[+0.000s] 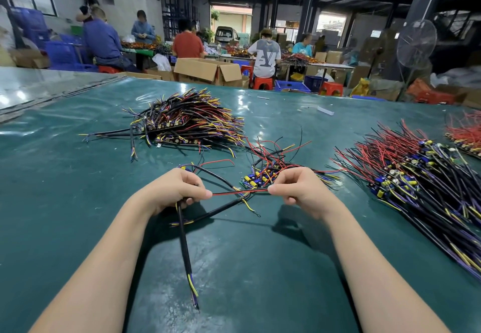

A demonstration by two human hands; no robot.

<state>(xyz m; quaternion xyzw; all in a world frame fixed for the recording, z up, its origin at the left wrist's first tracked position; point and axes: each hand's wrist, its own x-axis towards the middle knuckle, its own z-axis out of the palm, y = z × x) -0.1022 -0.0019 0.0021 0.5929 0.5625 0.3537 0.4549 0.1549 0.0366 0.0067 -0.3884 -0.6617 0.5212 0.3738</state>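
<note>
the green worktop (65, 202) fills the frame from the lower left to the right edge. in its upper left-centre lies a heap of black cables (187, 121) with yellow, purple and red ends, and small boards show along its near side. below it, left of centre, the left hand (179, 189) is curled. its thumb and forefinger pinch one end of a thin red and black wire pair (239, 192), and its lower fingers grip a thick black cable (184, 249). the cable hangs toward the bottom centre, with yellow and purple strands bared at the tip. the wire pair runs taut and nearly level across the centre of the frame to the right hand (299, 189). that hand pinches the other end between thumb and forefinger, its other fingers folded in. just behind the wire pair, between the two hands, sits a small cluster of boards (260, 177) with blue and yellow parts and loose red wires. at the right of the frame a long heap of red and black wires (406, 174) spreads to the lower right corner. another red bundle (466, 134) lies at the right edge.
</note>
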